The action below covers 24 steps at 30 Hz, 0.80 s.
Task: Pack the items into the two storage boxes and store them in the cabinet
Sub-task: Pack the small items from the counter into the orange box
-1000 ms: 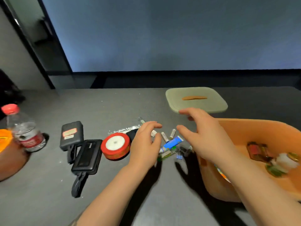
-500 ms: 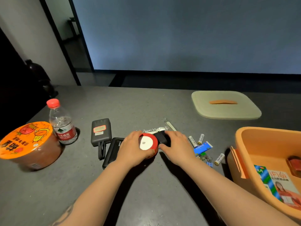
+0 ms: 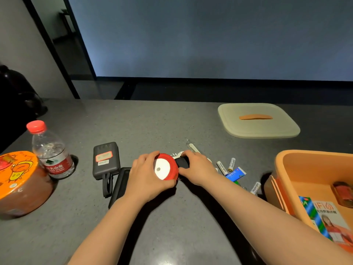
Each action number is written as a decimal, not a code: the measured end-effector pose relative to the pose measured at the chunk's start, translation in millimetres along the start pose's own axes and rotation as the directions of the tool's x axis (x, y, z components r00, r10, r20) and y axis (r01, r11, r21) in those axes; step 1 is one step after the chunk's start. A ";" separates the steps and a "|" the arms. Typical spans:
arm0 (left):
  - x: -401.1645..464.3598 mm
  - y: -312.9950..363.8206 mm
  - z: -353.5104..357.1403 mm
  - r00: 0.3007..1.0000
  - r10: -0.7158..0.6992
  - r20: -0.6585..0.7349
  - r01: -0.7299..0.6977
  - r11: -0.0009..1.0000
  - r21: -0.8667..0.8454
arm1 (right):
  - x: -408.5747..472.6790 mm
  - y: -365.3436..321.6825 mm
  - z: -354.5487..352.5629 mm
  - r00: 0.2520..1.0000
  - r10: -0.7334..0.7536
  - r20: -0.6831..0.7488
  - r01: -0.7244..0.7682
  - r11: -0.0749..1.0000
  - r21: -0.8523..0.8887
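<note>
Storage box (image 3: 313,169): orange, lid off, at the table's right edge; cut off by the frame on the right and at the bottom. Inside lie a printed leaflet (image 3: 333,217), a blue-green striped packet (image 3: 310,211) and a dark red item (image 3: 342,192) too blurred to name.
Table (image 3: 152,121): grey top; near edge out of view.
Lid (image 3: 257,129): pale green with an orange handle strip, flat on the table behind the box, well apart from it.
Noodle bowl (image 3: 19,180): orange printed cover, far left, partly cut off by the frame.
Water bottle (image 3: 50,152): red cap, upright, just beside the bowl.
Power bank one (image 3: 106,159): dark grey, label facing up, strap trailing toward the viewer.
Power bank two (image 3: 121,184): black, largely hidden under the left wrist.
Left hand (image 3: 146,176): fingers curled round the red tape roll (image 3: 165,168), which is tilted with its white core facing up.
Right hand (image 3: 197,169): fingers and thumb clamped on a black object (image 3: 183,162), mostly covered, identity unclear; it touches the roll.
Foil wrapper (image 3: 176,154): only a sliver shows behind the hands.
Blue packet (image 3: 236,174): right of the right hand.
Batteries (image 3: 221,167): three white cells loose between hand and box.
Small green item (image 3: 238,183): too small to identify.
</note>
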<state>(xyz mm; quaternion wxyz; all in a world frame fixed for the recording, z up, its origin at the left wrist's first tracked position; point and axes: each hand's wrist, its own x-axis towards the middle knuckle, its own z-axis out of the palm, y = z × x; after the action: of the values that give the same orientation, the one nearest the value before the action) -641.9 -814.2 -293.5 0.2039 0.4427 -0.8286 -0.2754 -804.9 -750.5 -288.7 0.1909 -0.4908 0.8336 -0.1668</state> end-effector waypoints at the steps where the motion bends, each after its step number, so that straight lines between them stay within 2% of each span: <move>1: -1.5 0.4 -1.1 1.000 -0.005 -0.016 0.005 1.000 -0.025 | 0.3 0.3 -0.6 1.000 -0.005 -0.013 0.005 1.000 0.003; 5: -4.8 5.4 -9.6 0.997 -0.013 -0.081 0.009 0.999 -0.049 | -1.3 -0.1 -1.6 0.997 0.001 -0.076 0.000 1.000 0.019; 8: -6.2 9.6 -22.1 0.994 -0.027 -0.110 0.022 0.998 -0.050 | -10.8 -0.9 -5.7 0.988 0.044 -0.149 -0.028 0.994 0.110; 12: -12.4 27.0 -38.6 0.991 -0.009 -0.135 0.001 0.998 -0.060 | -40.3 -3.0 -34.2 0.956 0.027 -0.292 0.031 0.980 0.194; 17: -18.5 99.4 -37.4 0.972 0.198 -0.124 -0.212 0.971 -0.108 | -108.6 21.5 -100.3 0.877 0.047 -0.477 0.097 0.957 0.272; 21: -24.5 176.8 -12.9 0.927 0.373 -0.039 -0.372 0.901 -0.224 | -168.1 71.9 -154.3 0.776 0.173 -0.607 0.002 0.961 0.277; 24: -32.6 228.7 16.2 0.867 0.496 0.052 -0.464 0.840 -0.283 | -209.5 114.8 -183.1 0.693 0.265 -0.671 -0.083 0.953 0.291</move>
<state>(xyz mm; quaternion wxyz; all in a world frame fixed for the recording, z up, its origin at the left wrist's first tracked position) -776.3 -677.9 -163.3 0.2716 0.1721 -0.8804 -0.3486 -886.4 -496.0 -150.1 -0.0680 -0.2820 0.8598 -0.4202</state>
